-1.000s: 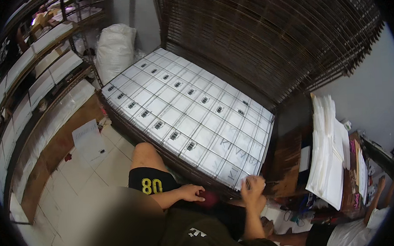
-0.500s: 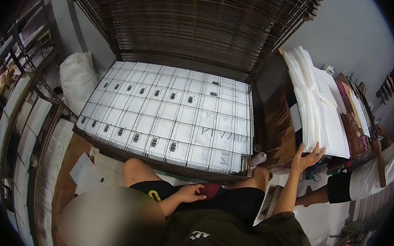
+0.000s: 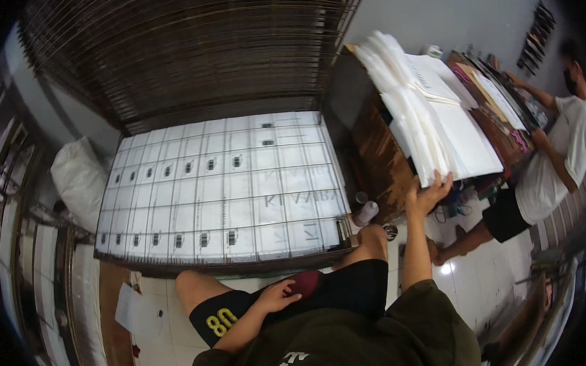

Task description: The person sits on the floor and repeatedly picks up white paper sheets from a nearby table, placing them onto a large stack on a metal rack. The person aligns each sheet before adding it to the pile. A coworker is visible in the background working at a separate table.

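Observation:
On my right, a thick stack of white sheets [image 3: 430, 117] lies on top of a brown wooden cabinet [image 3: 377, 131], its left-hand part puffed up in layers. My right hand [image 3: 431, 196] is at the stack's near edge, thumb and fingers around the corner of the sheets. My left hand [image 3: 281, 296] rests on my lap, fingers loosely spread over a dark red patch of cloth [image 3: 306, 285]. In front of me, a low table [image 3: 198, 270] bears rows of white printed sheets [image 3: 206, 181] under a thin wire grid.
A tall tier of dark wire racks [image 3: 184, 55] rises behind the table. To the left are a white sack [image 3: 78, 183] and a paper [image 3: 138, 310] on the floor. A bottle [image 3: 367, 212] stands by the table's right corner. At the right, another person [image 3: 556, 147] works at a table.
My view has swung to the right, showing more of the other person. My right hand stays by the near edge of the stack, its fingers now closer in around the corner. My left hand remains on my lap.

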Demonstrator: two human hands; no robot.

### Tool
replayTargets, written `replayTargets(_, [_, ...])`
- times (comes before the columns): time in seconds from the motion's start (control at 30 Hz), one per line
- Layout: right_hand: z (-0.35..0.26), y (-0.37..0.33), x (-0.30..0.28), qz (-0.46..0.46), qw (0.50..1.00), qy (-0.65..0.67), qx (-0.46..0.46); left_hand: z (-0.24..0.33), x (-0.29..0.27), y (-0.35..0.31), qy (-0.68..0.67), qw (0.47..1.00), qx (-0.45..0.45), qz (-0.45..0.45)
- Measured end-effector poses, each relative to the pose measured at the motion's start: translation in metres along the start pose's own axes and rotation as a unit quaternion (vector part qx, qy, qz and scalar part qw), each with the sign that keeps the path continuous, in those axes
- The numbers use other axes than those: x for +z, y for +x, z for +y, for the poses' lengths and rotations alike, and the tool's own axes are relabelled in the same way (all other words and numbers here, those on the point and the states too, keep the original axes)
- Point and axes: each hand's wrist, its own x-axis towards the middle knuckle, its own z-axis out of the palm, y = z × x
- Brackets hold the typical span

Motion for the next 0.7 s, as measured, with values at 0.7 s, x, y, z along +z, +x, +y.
replayTargets(0.7, [0.004,-0.003,-0.003,-0.004,0.999,0.016,0.029,0.001,0.0,0.003,-0.032,0.999,-0.019,-0.016])
